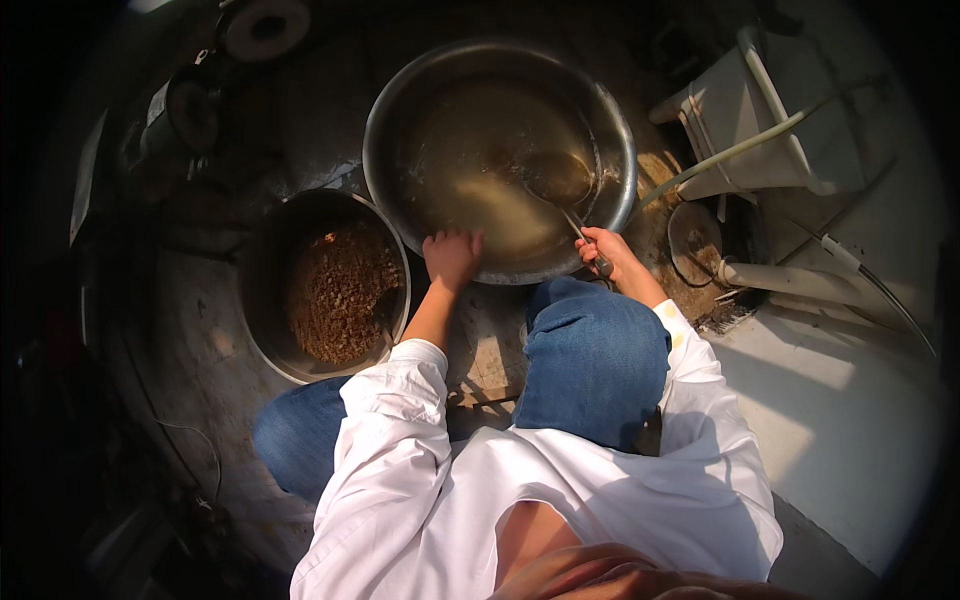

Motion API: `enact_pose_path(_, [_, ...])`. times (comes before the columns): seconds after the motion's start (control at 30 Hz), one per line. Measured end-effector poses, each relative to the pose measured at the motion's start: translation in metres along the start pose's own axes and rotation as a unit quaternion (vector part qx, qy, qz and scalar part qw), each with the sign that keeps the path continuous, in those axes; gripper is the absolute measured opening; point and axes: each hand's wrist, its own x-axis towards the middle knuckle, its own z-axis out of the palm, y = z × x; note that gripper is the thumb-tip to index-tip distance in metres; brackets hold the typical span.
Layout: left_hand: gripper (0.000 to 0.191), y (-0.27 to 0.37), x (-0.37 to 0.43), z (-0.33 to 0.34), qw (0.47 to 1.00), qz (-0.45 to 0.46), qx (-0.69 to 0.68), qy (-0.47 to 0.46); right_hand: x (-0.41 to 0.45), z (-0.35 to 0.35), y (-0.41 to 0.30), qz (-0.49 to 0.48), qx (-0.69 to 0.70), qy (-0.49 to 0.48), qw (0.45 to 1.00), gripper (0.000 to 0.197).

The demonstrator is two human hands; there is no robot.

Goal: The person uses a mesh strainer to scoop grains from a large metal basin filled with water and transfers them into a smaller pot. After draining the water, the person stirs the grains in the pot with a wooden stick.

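Note:
A wide metal basin of cloudy, brownish liquid stands on the floor in front of my knees. My right hand grips the handle of a large round ladle at the basin's near right edge. The ladle's bowl lies in the liquid, partly submerged. Across the near left rim, my left hand curls its fingers over the metal. Left of that arm sits a deep metal pot with brown, crumbly granules in it. A dark utensil leans inside the pot on its right.
At the right lie a white plastic stool on its side, a pale hose reaching toward the basin, and a white pipe by a round drain cover. Shadowed metal equipment stands upper left. A thin cord crosses the left floor.

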Motion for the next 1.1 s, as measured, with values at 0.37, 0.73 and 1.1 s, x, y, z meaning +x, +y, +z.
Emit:
enact_pose_path(0.37, [0.038,0.003,0.0,0.0,0.999,-0.031,-0.028,0.016,0.016,0.002,-0.011,-0.012,0.03,-0.035,0.999,0.02])
enact_pose_path(0.73, [0.028,0.004,0.0,-0.003,0.998,-0.029,-0.038,0.032,0.044,0.014,-0.044,-0.094,-0.005,-0.032,0.995,0.015])
enact_pose_path(1.1, [0.027,0.005,0.0,-0.003,0.997,-0.03,-0.051,0.044,0.063,0.051,-0.074,-0.147,-0.157,-0.071,0.974,0.009])
